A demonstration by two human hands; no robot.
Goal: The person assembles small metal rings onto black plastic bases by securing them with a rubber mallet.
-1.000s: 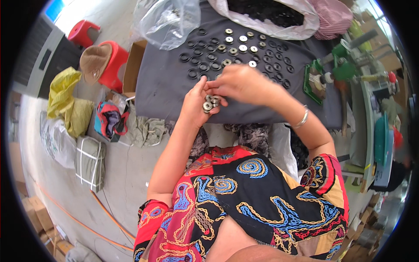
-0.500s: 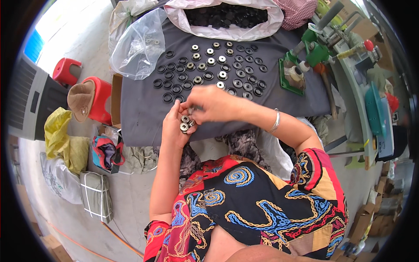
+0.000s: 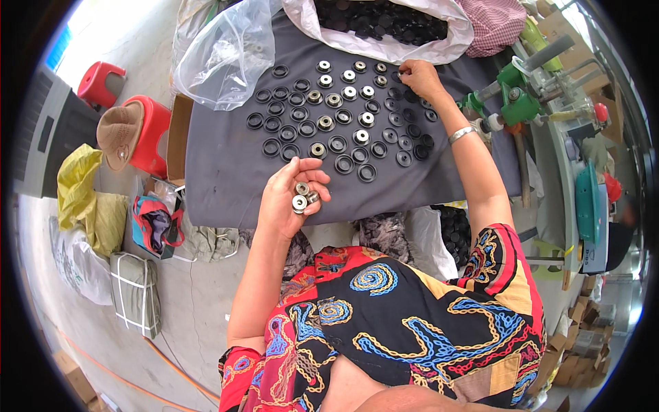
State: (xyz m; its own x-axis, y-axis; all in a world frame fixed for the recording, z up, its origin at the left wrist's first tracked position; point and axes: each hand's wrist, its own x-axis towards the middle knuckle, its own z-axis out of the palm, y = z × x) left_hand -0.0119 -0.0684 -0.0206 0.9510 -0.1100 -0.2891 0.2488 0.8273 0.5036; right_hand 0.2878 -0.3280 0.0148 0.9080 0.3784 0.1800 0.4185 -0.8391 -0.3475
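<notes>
A short-sleeved patchwork top of black, red, maroon and tan cloth [image 3: 425, 305] carries rope-like stitching in blue, yellow and red, including a round blue-and-yellow spiral [image 3: 374, 279]. A silver-coloured metal bangle [image 3: 462, 134] rings the right wrist [image 3: 451, 115]. Mottled black-and-grey legwear [image 3: 384, 233], partly hidden, looks like trousers.

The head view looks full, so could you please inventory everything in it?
Table: one, grey, centre
Rings: many, black, on table
Metal parts: over ten, silver, among rings
Clear bag: one, transparent, upper left
Sack: one, white, table's far edge
Checked cloth: one, pinkish, beside sack
Machine: one, green, right
Stools: two, red, left
Hat: one, tan, on nearer stool
Container: one, grey, far left
Bundle: one, greyish, lower left
Boxes: several, brown, lower right
Bracelet: one, silver, right wrist
Left hand: one, bare, table's near edge, holding metal parts
Right hand: one, bare, rings' upper right
</notes>
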